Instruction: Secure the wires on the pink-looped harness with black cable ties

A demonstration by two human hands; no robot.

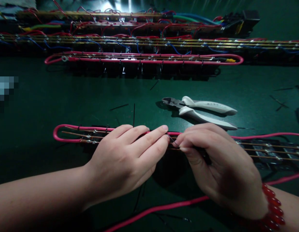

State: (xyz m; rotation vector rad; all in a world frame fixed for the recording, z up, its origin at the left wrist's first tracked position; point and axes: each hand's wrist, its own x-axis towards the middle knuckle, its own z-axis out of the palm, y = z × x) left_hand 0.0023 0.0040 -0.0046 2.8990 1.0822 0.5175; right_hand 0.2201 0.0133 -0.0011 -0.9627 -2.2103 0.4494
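My left hand (130, 154) lies with its fingers stretched out over a long wired assembly (280, 150) and the thick red cable (85, 128) along it. Close to those fingertips, my right hand (219, 164) pinches a thin black cable tie (173, 140) between thumb and forefinger. The cable loops round the assembly's left end, and small black ties bind it to thin copper-coloured rods. A red bead bracelet (272, 206) circles my right wrist. Both hands cover the middle of the assembly.
Diagonal cutters (200, 109) with white handles lie just beyond my right hand. Cut tie pieces (119, 107) are scattered over the green surface (79, 93). Further back, a red-looped assembly (144, 58) lies before longer wired ones (149, 40). Loose red cable (154, 209) crosses the foreground.
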